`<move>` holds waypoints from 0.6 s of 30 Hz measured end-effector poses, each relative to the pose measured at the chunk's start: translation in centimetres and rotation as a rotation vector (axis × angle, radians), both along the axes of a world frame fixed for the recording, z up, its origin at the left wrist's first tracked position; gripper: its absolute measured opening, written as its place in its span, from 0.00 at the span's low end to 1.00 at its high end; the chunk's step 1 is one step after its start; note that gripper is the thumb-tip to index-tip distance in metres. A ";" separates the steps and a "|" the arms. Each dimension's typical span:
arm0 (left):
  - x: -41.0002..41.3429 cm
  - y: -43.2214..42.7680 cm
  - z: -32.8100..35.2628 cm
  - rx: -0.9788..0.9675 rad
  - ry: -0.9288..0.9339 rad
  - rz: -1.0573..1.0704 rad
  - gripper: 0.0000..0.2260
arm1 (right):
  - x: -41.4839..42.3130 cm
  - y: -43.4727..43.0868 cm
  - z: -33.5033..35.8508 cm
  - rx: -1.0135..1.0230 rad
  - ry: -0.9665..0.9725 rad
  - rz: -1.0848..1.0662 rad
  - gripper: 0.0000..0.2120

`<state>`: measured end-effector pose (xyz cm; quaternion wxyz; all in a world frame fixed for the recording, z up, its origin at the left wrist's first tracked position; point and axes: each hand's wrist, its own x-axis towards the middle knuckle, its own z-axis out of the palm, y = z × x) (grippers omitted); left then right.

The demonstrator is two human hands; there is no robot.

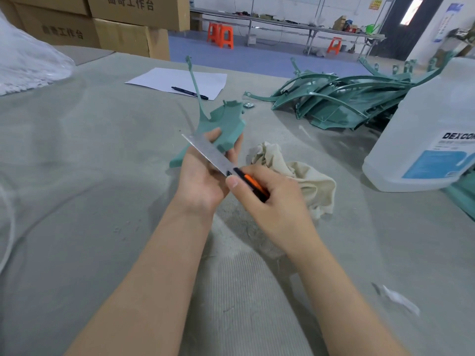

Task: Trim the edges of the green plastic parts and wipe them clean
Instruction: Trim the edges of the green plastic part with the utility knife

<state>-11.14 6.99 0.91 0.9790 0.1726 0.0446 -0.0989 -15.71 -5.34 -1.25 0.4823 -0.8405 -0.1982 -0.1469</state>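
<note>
Gripping a knife [213, 156] in the right hand [267, 201], a worker runs its long blade up and left across the left hand [203, 176], which clasps a green part [223, 122] above the desk [102, 201], its thin stem pointing away. A cloth [290, 170] lies just beyond; a pile [334, 104] of parts waits far right.

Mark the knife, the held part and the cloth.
knife [208, 154]: head view, on the bare steel blade.
part [227, 120]: head view, on its broad green face.
cloth [305, 177]: head view, on the crumpled middle folds.
</note>
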 end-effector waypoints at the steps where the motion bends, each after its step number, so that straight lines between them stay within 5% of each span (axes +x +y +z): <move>1: 0.0 0.0 0.0 0.006 0.006 0.001 0.08 | 0.0 0.0 0.0 0.002 0.002 -0.003 0.05; 10: 0.8 -0.3 -0.6 0.068 0.073 0.153 0.10 | 1.3 -1.3 -0.1 0.187 0.035 -0.256 0.10; 18: 2.0 -0.1 -1.9 0.150 0.121 0.192 0.06 | 3.9 -3.1 0.2 0.268 0.273 -0.302 0.07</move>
